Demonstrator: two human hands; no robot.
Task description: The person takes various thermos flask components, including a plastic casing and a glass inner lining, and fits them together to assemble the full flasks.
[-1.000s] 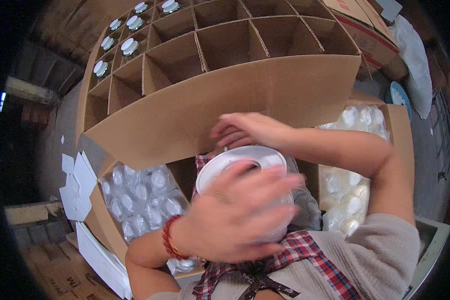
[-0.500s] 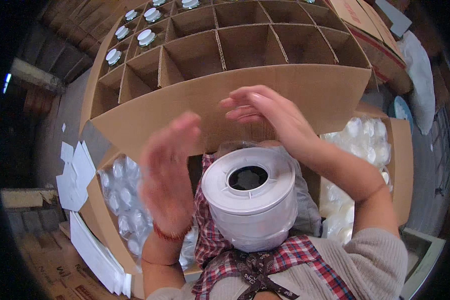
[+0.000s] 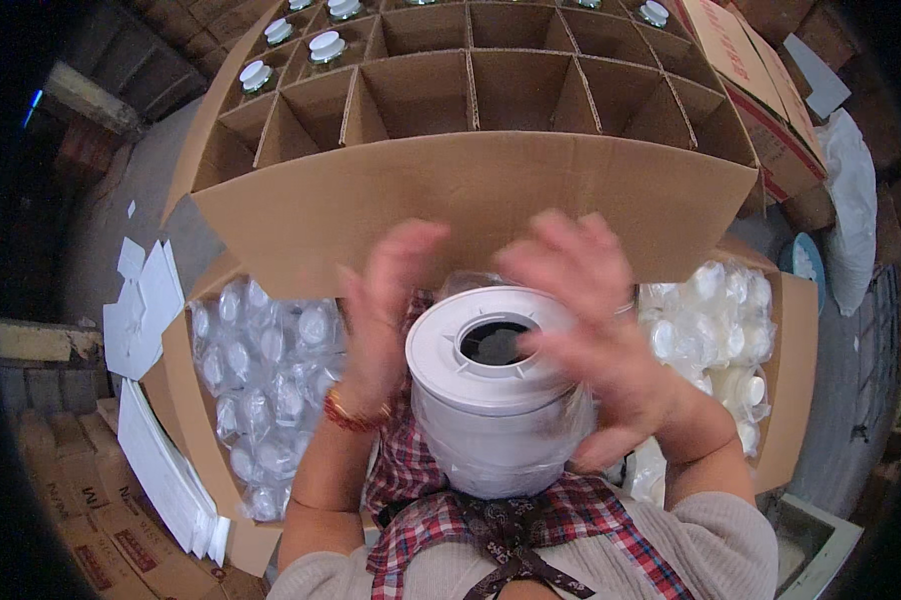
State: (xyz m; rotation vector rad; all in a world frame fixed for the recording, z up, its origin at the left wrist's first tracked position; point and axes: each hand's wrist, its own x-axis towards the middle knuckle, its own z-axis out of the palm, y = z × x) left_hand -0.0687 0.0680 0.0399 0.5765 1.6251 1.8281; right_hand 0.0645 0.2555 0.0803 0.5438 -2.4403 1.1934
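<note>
filling the upper half of the view is a big cardboard carton (image 3: 471, 190) split into square cells by cardboard dividers — most cells are open and bare, while a few at the far left and top hold white-capped jars (image 3: 327, 45). its near flap hangs down toward the person. below it, on either side, sit two lower cartons: the left carton (image 3: 176, 400) is packed with clear bagged lids or cups, the right carton (image 3: 796, 380) with white plastic parts in clear film. flat white sheets (image 3: 146, 300) lie beside the left carton. in the middle, against the person's plaid apron, stands a white round container (image 3: 486, 400) with a dark hole in its top, wrapped in thin clear plastic. the left hand (image 3: 386, 310) is upright just beside its left edge, fingers loosely together, blurred — contact cannot be told. the right hand (image 3: 591, 330) is spread over the container's right rim, touching it.
</note>
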